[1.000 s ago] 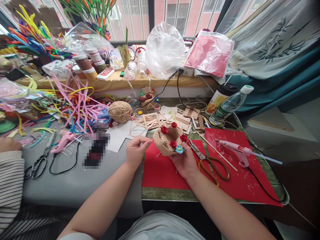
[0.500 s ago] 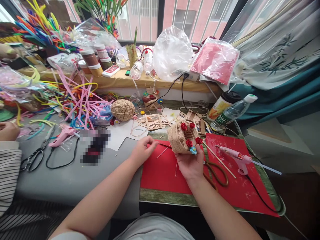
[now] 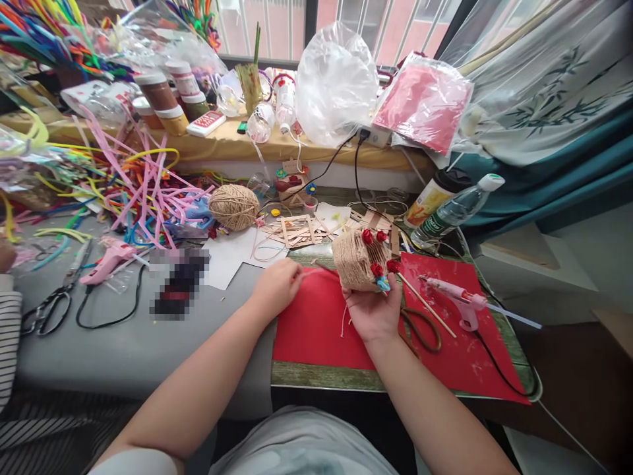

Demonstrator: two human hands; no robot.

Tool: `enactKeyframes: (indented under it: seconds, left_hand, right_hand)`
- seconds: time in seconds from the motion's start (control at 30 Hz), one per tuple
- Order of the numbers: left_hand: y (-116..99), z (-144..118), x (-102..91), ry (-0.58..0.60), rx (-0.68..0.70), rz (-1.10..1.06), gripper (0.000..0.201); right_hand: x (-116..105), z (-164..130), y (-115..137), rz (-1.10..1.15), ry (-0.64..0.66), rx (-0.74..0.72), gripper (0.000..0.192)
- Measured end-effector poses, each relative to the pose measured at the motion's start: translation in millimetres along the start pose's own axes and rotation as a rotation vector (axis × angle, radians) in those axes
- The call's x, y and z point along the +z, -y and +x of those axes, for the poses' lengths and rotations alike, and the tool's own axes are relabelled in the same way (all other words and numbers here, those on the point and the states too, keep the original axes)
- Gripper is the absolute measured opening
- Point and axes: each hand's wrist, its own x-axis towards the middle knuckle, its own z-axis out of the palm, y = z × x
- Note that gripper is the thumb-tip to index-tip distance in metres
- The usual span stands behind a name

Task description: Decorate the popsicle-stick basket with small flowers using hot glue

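My right hand (image 3: 374, 318) supports a small twine-wrapped box (image 3: 357, 262) from below, its fingers and thumb around the lower end. The box is tilted, with red roses (image 3: 376, 269) and a blue flower (image 3: 382, 284) along its edge. To its left, my left hand (image 3: 279, 287) is closed in a pinch on a thin strand of twine, blurred, that runs toward the box. Another loose end hangs below the box. Under both lies a red sheet (image 3: 316, 330). Brown-handled scissors (image 3: 425, 330) are partly hidden behind my right hand.
A pink glue gun (image 3: 457, 297) and a wooden stick (image 3: 430, 307) lie at right. Behind stand a water bottle (image 3: 455, 211), craft sticks (image 3: 297, 231) and a twine ball (image 3: 234, 206). Black scissors (image 3: 49, 310) and another glue gun (image 3: 109, 260) lie left, near a co-worker's striped sleeve (image 3: 7, 349).
My left hand's fingers have curled in, and a loose strand that hung beside the box is now drawn toward them. The view has shifted slightly; my right hand still holds the box.
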Motion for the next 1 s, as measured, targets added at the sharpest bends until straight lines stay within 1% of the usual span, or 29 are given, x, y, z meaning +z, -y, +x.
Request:
enactKeyframes:
  seconds: [0.1,0.17,0.27,0.37,0.43,0.5,0.57,0.6,0.63,0.67,0.7,0.8,0.87,0.93,1.0]
  left_hand:
    - [13.8,4.1,-13.7,-0.276,-0.143,-0.076,0.017]
    - [21.7,5.4,-17.9,-0.390,-0.257,-0.162,0.020]
    - [26.2,5.8,-15.4,-0.430,-0.393,-0.386,0.028]
    - [25.5,5.8,-10.3,-0.493,-0.401,-0.562,0.032]
    - [26.1,6.4,-9.9,-0.556,-0.384,-0.575,0.032]
    - [27.9,7.1,-12.3,-0.579,-0.362,-0.465,0.032]
    - [28.6,7.1,-15.3,-0.558,-0.307,-0.309,0.029]
    - [27.8,6.6,-16.0,-0.536,-0.272,-0.268,0.026]
    - [25.9,5.7,-15.8,-0.505,-0.244,-0.280,0.027]
    - [23.0,4.6,-14.5,-0.459,-0.231,-0.355,0.030]
    - [19.4,3.2,-12.2,-0.395,-0.237,-0.482,0.033]
    - [8.0,-0.6,-2.6,-0.122,-0.335,-0.978,0.046]
    - [2.9,-2.0,1.7,0.013,-0.399,-1.201,0.054]
    - [0.8,-2.2,2.2,0.066,-0.423,-1.293,0.054]
    - [0.8,-1.6,0.3,0.056,-0.396,-1.312,0.057]
  right_hand:
    - [-1.9,0.0,-0.7,0.005,0.003,0.002,0.025]
    - [-3.4,0.5,-1.0,0.017,0.010,0.012,0.025]
    - [-4.7,0.9,-1.2,0.032,0.023,0.026,0.025]
    - [-4.4,0.2,-2.2,0.018,0.020,0.023,0.027]
    - [-4.0,-0.9,-4.4,-0.015,0.015,0.005,0.029]
    - [-4.7,-1.9,-8.0,-0.064,0.017,-0.013,0.029]
    - [-7.0,-2.6,-12.5,-0.129,0.025,-0.013,0.029]
    - [-8.7,-2.9,-14.8,-0.165,0.029,-0.004,0.031]
    - [-10.5,-3.3,-17.1,-0.203,0.038,0.011,0.032]
    - [-12.5,-3.8,-19.3,-0.237,0.052,0.030,0.034]
    - [-14.3,-4.4,-21.4,-0.266,0.070,0.045,0.036]
    - [-17.8,-6.9,-26.0,-0.331,0.141,0.063,0.041]
    - [-18.0,-8.1,-27.4,-0.360,0.166,0.047,0.041]
    - [-17.0,-8.0,-27.6,-0.382,0.158,0.012,0.041]
    - [-15.6,-6.8,-26.9,-0.396,0.142,-0.032,0.046]
